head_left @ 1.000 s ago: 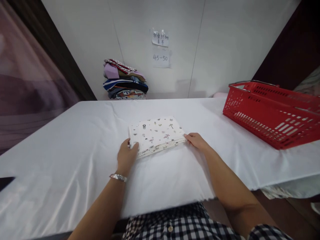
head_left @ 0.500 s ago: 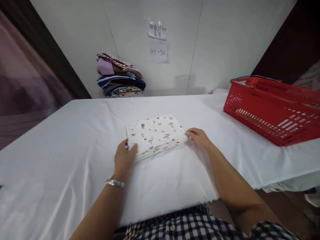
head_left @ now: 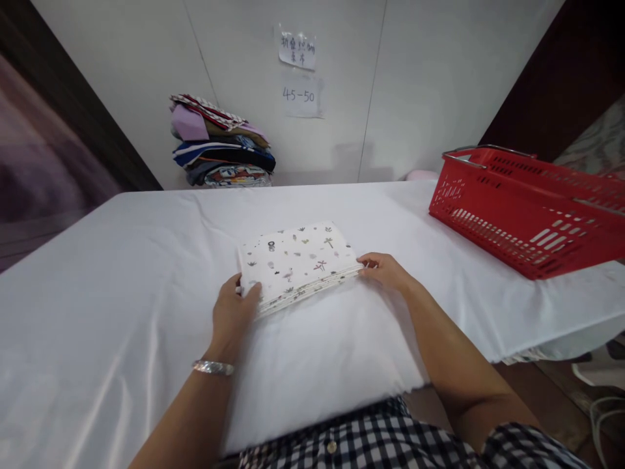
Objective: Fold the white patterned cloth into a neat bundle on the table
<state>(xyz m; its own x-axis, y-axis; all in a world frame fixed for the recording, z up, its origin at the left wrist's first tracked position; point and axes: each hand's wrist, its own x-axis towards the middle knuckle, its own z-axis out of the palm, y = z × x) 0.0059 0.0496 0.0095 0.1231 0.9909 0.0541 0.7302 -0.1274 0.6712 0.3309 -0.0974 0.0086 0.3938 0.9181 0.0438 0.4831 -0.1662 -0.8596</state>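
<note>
A folded white cloth (head_left: pixel 297 264) printed with small plants, palm trees and a flamingo lies on the white-covered table, its layered edge facing me. My left hand (head_left: pixel 234 306), with a silver bracelet at the wrist, grips the near left corner, thumb on top and fingers at the side. At the right corner, my right hand (head_left: pixel 383 270) pinches the layers between thumb and fingers. The underside of the cloth is hidden.
A red plastic basket (head_left: pixel 517 215) with metal handles stands on the right of the table (head_left: pixel 161 260). Beyond the far edge rises a pile of folded fabrics (head_left: pixel 222 143). Two paper signs (head_left: pixel 300 94) hang on the wall.
The whole view has shifted slightly, so things sit a little further left. Both hands stay at the cloth's corners; the right fingers have closed a bit more over its edge.
</note>
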